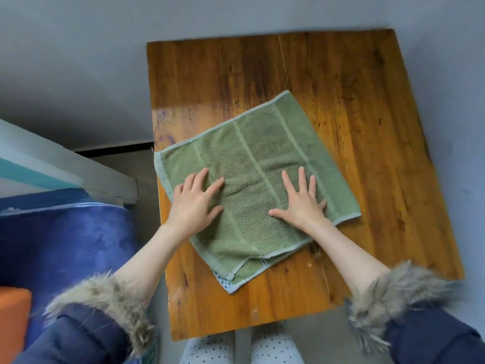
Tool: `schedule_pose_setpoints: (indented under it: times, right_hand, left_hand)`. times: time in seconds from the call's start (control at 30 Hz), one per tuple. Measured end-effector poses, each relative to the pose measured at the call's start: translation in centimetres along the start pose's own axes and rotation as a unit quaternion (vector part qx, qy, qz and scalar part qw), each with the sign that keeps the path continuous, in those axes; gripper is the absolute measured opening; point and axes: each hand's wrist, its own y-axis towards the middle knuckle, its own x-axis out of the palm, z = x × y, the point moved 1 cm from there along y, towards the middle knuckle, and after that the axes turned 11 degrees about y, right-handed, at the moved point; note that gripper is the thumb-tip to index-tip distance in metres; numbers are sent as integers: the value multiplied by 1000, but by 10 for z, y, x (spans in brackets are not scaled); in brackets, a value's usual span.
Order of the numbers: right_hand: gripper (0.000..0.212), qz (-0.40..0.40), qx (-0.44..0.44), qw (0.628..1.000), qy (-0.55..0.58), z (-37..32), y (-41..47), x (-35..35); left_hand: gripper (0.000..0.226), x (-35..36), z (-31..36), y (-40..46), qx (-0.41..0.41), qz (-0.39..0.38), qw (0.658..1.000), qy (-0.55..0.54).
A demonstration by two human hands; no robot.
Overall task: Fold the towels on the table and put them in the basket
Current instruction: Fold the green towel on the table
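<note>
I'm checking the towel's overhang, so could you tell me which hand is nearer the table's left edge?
Left. The left hand presses the green towel beside the table edge; the right hand lies farther in.

The towel (252, 164) is sage green with paler ribbed stripes and a light edging, lying on an orange-brown, dark-streaked wooden tabletop (354, 106). Under the towel's near corner shows a blue-and-white checked cloth (223, 278). Left of the tabletop lies blue fabric (65, 240).
</note>
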Motion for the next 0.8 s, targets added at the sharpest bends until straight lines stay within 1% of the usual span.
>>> schedule_pose_setpoints:
  times: [0.1,0.17,0.23,0.33,0.43,0.5,0.6,0.63,0.7,0.73,0.8]
  right_hand:
    - [103,-5,-53,997,-63,13,27,-36]
    - [102,12,-82,988,-126,18,46,-58]
    - [101,43,-91,981,-164,19,64,-78]
    - [100,118,-73,978,-153,18,85,-103]
    - [88,202,-54,971,-115,19,91,-113]
    - [78,239,-67,965,-81,20,85,-110]
    - [60,289,-101,951,37,26,59,-97]
    - [53,310,-104,942,81,32,47,-90]
    - [43,341,-91,925,145,47,23,-77]
    - [41,340,-72,921,175,55,13,-69]
    - [38,310,-15,918,247,71,-2,-54]
  left_hand:
    - [65,-1,19,0,-3,21,1000,-6]
    - [65,1,32,0,-15,27,999,-14]
    - [64,1,43,2,-28,35,999,-18]
    - [57,-2,57,10,-21,51,998,-14]
    - [53,-7,73,17,-2,41,999,-13]
    - [50,-9,82,21,2,33,999,-35]
    - [42,-13,84,19,0,55,993,-104]
    - [40,-13,81,15,-17,73,990,-119]
    - [39,-12,72,4,-86,110,982,-128]
    - [39,-10,67,-3,-133,121,975,-132]
    - [38,-6,58,-13,-212,126,956,-161]
